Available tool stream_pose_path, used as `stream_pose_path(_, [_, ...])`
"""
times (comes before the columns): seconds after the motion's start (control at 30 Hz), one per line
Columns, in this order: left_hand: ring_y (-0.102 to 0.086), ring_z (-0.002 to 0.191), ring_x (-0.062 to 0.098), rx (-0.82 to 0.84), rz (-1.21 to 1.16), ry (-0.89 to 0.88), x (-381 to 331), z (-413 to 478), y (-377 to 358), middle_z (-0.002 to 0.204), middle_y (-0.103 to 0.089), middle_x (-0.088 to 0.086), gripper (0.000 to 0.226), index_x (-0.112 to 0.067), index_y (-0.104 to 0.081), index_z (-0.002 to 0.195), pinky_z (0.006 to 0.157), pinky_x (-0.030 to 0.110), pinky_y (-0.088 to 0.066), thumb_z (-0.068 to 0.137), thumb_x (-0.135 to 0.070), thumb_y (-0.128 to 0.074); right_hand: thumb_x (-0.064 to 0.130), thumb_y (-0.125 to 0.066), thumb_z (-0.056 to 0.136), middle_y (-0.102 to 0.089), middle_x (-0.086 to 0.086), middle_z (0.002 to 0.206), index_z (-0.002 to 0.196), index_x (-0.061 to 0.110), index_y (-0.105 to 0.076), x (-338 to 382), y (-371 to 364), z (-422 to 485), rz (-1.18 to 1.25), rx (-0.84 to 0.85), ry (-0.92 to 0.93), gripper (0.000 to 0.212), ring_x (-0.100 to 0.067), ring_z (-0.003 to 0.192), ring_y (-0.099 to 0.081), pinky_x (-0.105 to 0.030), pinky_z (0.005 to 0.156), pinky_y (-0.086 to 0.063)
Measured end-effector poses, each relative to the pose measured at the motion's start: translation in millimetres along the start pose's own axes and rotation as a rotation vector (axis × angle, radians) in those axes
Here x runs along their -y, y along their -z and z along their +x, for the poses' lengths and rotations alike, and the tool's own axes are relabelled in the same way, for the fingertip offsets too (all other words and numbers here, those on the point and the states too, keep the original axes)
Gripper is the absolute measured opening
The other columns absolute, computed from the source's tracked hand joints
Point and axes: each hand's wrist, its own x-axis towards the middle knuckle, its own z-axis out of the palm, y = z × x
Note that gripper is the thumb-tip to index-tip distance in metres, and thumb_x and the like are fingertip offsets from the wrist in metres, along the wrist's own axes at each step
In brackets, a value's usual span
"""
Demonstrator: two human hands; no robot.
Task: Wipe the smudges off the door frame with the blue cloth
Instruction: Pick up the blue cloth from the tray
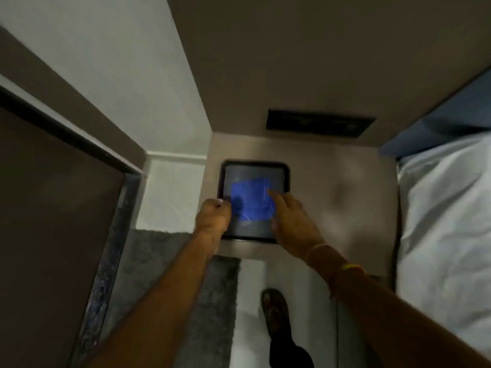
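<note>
On the small bench top, a dark-rimmed square tray is the landmark; blue cloth lies folded and flat inside it, covering the middle and the near-left part of the tray floor. Left hand sits at the tray's left rim, fingers curled tight together into a near fist, knuckles against the rim and touching the cloth's left edge; can't tell if they actually pinch the cloth or just the rim. Right hand comes over the tray's right near corner, fingers loosely spread, index stretched out with its tip on the cloth's upper right corner, thumb down by the near right rim. Nothing gripped in the right hand, just a touch. Wrist band shows on the right forearm. Left of the tray, dark door frame runs along the brown door, well apart from the cloth. Right of the tray, white bedding. Below the tray, a sandalled foot on the floor beside a grey mat. Whole view is blurry.
</note>
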Motion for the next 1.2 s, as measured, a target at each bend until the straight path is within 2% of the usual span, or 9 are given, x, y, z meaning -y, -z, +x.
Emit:
stream_pose_path(0.13, [-0.058,0.109,0.040,-0.043,0.045,0.063,30.0,56.6,-38.6,0.120,-0.060,0.027,0.033,-0.002,-0.057,0.117,0.095,0.046,-0.049,0.090,-0.018,-0.048,0.012,-0.054,0.088,-0.018,-0.009,0.152,0.148,0.025,-0.011,-24.6,-58.0,57.7,-0.215,0.121,0.124,0.075,-0.038,0.134,-0.026,-0.048,0.105,-0.038])
stream_pose_path(0.3, [-0.058,0.107,0.036,-0.075,0.130,0.007,43.6,88.1,-63.2,0.118,-0.062,0.022,0.030,-0.001,-0.058,0.115,0.092,0.036,-0.047,0.092,-0.015,-0.044,0.026,-0.056,0.092,0.011,-0.006,0.158,0.146,0.036,0.001,-45.6,-91.5,105.2,-0.509,0.232,0.157,0.079,-0.042,0.142,0.002,-0.056,0.105,-0.034])
stream_pose_path(0.57, [-0.055,0.078,0.019,-0.085,0.042,0.019,48.4,91.9,-64.4,0.076,-0.053,-0.001,0.014,-0.013,-0.057,0.103,0.071,0.029,-0.047,0.091,-0.015,-0.048,0.014,-0.034,0.100,-0.014,-0.027,0.152,0.147,0.011,-0.012,-51.2,-96.7,114.5,-0.700,0.139,0.358,0.051,-0.050,0.133,-0.026,-0.055,0.094,-0.045])
stream_pose_path(0.63, [-0.058,0.080,0.022,-0.089,0.025,0.018,47.0,90.3,-61.2,0.078,-0.057,0.002,0.018,-0.011,-0.058,0.105,0.074,0.032,-0.050,0.090,-0.017,-0.050,0.013,-0.036,0.099,-0.021,-0.027,0.150,0.144,0.008,-0.020,-43.8,-93.5,116.3,-0.651,0.157,0.324,0.048,-0.047,0.131,-0.030,-0.055,0.095,-0.044])
stream_pose_path(0.73, [-0.060,0.094,0.028,-0.059,-0.100,0.103,39.5,87.5,-51.2,0.103,-0.064,0.013,0.019,-0.014,-0.057,0.090,0.089,0.038,-0.052,0.090,-0.032,-0.052,0.014,-0.046,0.096,-0.036,-0.023,0.143,0.138,0.007,-0.033,-33.2,-81.7,112.3,-0.423,0.112,0.256,0.045,-0.043,0.124,-0.041,-0.053,0.096,-0.045])
stream_pose_path(0.87, [-0.067,0.087,0.027,0.241,-0.471,0.284,32.4,68.5,-13.7,0.095,-0.068,0.013,0.060,-0.011,-0.060,0.105,0.074,0.035,-0.057,0.080,-0.065,-0.049,0.004,-0.053,0.091,-0.047,-0.025,0.136,0.135,0.001,-0.041,-10.1,-64.0,82.1,-0.143,0.003,0.378,0.045,-0.040,0.121,-0.048,-0.044,0.103,-0.039])
stream_pose_path(0.93, [-0.072,0.078,0.028,0.328,-0.577,0.256,29.8,56.8,6.1,0.090,-0.073,0.016,0.058,-0.010,-0.061,0.108,0.069,0.039,-0.061,0.080,-0.060,-0.055,0.002,-0.058,0.089,-0.052,-0.028,0.130,0.130,-0.003,-0.046,7.8,-57.8,62.4,-0.070,-0.024,0.481,0.043,-0.042,0.117,-0.052,-0.044,0.102,-0.042])
stream_pose_path(1.07, [-0.071,0.060,0.015,0.187,-0.497,0.053,23.0,11.7,63.1,0.072,-0.072,0.005,0.013,-0.015,-0.062,0.086,0.052,0.029,-0.059,0.086,-0.028,-0.061,0.001,-0.063,0.081,-0.055,-0.028,0.127,0.128,-0.006,-0.048,61.0,-49.1,23.8,0.019,-0.105,0.536,0.049,-0.042,0.113,-0.054,-0.048,0.101,-0.044])
stream_pose_path(1.2, [-0.068,0.055,0.009,0.019,-0.419,-0.142,22.9,-47.5,133.8,0.073,-0.069,0.004,0.012,-0.016,-0.062,0.078,0.052,0.028,-0.058,0.088,-0.022,-0.059,0.026,-0.061,0.082,-0.027,-0.019,0.152,0.144,0.006,-0.023,133.0,-49.9,-12.4,-0.218,-0.129,0.616,0.076,-0.037,0.139,-0.026,-0.053,0.113,-0.022])
